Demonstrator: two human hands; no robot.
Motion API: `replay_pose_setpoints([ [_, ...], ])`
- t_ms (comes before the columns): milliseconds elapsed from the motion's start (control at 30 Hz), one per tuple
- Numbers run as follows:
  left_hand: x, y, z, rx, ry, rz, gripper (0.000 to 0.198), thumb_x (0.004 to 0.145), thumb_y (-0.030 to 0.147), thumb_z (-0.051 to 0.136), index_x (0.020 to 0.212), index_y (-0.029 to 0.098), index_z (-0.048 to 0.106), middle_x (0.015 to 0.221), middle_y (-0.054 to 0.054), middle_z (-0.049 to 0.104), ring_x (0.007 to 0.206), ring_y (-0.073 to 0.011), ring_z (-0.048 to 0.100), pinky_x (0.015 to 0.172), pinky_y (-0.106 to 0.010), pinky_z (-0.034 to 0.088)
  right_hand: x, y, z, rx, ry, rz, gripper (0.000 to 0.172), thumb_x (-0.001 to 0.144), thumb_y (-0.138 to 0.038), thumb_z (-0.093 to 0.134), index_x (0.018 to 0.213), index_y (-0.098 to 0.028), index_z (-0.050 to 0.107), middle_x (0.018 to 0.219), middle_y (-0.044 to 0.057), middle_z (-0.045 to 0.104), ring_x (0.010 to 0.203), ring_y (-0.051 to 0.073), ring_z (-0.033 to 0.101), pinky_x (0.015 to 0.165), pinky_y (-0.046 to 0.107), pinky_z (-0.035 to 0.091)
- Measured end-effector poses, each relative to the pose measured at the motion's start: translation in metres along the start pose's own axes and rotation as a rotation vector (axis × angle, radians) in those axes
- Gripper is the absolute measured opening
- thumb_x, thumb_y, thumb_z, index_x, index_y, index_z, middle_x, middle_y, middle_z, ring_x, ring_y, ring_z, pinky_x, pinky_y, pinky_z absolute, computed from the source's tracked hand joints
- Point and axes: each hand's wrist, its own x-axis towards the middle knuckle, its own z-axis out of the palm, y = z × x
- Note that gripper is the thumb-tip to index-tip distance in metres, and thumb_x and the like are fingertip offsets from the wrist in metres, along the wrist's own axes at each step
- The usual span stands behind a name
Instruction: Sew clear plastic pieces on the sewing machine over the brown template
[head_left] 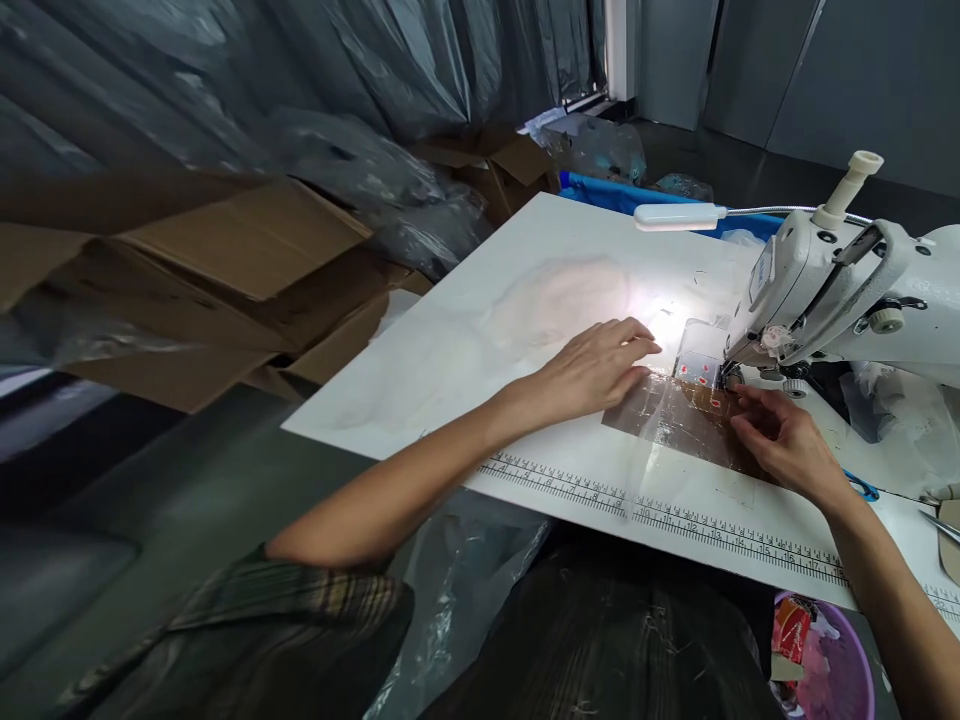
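A clear plastic sheet with a brown band and small red-and-white marks [675,412] lies on the white sewing table, partly under the needle area of a white sewing machine [840,290]. My left hand [596,370] is open, fingers stretched out, its tips at the sheet's upper left edge. Close to the presser foot, my right hand [784,435] rests on the sheet's right side with thumb and forefinger apart. The machine's foot and my right fingers cover part of the sheet there.
A ruler strip [660,513] runs along the table's front edge. A lamp [679,217] lights the work. Blue-handled scissors [861,486] lie beside my right forearm. Open cardboard boxes [247,240] stand at left, and a purple bin [851,660] sits below the table.
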Motion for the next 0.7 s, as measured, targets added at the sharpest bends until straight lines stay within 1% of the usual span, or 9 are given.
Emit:
replay_pose_setpoints([
  [67,0.009,0.005,0.006,-0.065,-0.052,0.15,0.023,0.097,0.021,0.051,0.113,0.02,0.067,0.115,-0.008,0.066,0.102,-0.0191,0.062,0.085,-0.031,0.051,0.003,0.007,-0.002,0.025,0.035,0.027,0.041,0.081,-0.04,0.063,0.114,-0.017,0.069,0.094,0.009,0.072,0.077,0.018,0.067,0.071,0.034,0.058],
  [133,0.02,0.01,0.014,-0.187,-0.168,0.297,0.019,0.096,0.021,0.056,0.106,0.023,0.071,0.109,-0.005,0.069,0.097,-0.0165,0.064,0.084,-0.029,0.051,0.003,0.013,0.0,0.067,0.058,0.049,0.039,0.082,-0.043,0.061,0.109,-0.017,0.071,0.09,0.009,0.073,0.076,0.018,0.067,0.068,0.033,0.057],
  [233,0.033,0.011,0.031,-0.283,-0.308,0.412,0.011,0.089,0.024,0.07,0.098,0.025,0.075,0.105,-0.004,0.07,0.097,-0.0165,0.063,0.087,-0.029,0.049,0.002,0.021,0.003,0.095,0.087,0.08,0.039,0.081,-0.046,0.06,0.105,-0.017,0.072,0.083,0.008,0.072,0.072,0.019,0.066,0.06,0.03,0.054],
  [300,0.039,0.007,0.041,-0.287,-0.326,0.409,0.009,0.084,0.025,0.075,0.093,0.024,0.077,0.102,-0.005,0.069,0.094,-0.0167,0.063,0.084,-0.028,0.05,0.0,0.023,0.004,0.101,0.09,0.085,0.039,0.081,-0.047,0.059,0.104,-0.018,0.072,0.08,0.007,0.071,0.071,0.019,0.066,0.058,0.03,0.052],
  [367,0.04,0.004,0.045,-0.288,-0.3,0.384,0.005,0.085,0.024,0.074,0.089,0.024,0.077,0.1,-0.004,0.068,0.091,-0.0153,0.063,0.083,-0.028,0.049,-0.002,0.023,0.004,0.078,0.087,0.071,0.038,0.082,-0.047,0.059,0.103,-0.019,0.073,0.079,0.007,0.071,0.069,0.019,0.066,0.058,0.03,0.052],
  [467,0.04,0.003,0.04,-0.31,-0.256,0.381,0.007,0.089,0.023,0.068,0.086,0.022,0.073,0.101,-0.003,0.07,0.091,-0.0136,0.064,0.088,-0.03,0.048,-0.006,0.015,0.003,-0.006,0.114,0.002,0.034,0.085,-0.045,0.056,0.102,-0.02,0.073,0.083,0.007,0.071,0.071,0.018,0.065,0.062,0.032,0.053],
  [533,0.039,0.006,0.033,-0.298,-0.252,0.387,0.01,0.093,0.021,0.061,0.086,0.02,0.069,0.092,-0.001,0.071,0.084,-0.0128,0.065,0.09,-0.032,0.046,-0.007,0.005,0.004,-0.055,0.113,-0.093,0.033,0.088,-0.044,0.056,0.103,-0.021,0.073,0.088,0.008,0.071,0.076,0.019,0.065,0.068,0.034,0.054],
  [633,0.04,0.012,0.026,-0.255,-0.266,0.382,0.014,0.095,0.019,0.054,0.088,0.018,0.066,0.075,0.001,0.069,0.07,-0.0117,0.062,0.083,-0.032,0.047,-0.006,-0.011,0.006,-0.086,0.016,-0.254,0.032,0.09,-0.044,0.055,0.106,-0.022,0.072,0.098,0.009,0.069,0.09,0.021,0.066,0.081,0.037,0.054],
  [700,0.041,0.015,0.025,-0.265,-0.278,0.387,0.015,0.096,0.019,0.052,0.088,0.018,0.065,0.073,0.0,0.068,0.066,-0.0116,0.06,0.076,-0.03,0.047,-0.005,-0.02,0.01,-0.102,-0.061,-0.32,0.031,0.09,-0.044,0.056,0.104,-0.021,0.071,0.103,0.01,0.068,0.097,0.022,0.065,0.083,0.037,0.053],
])
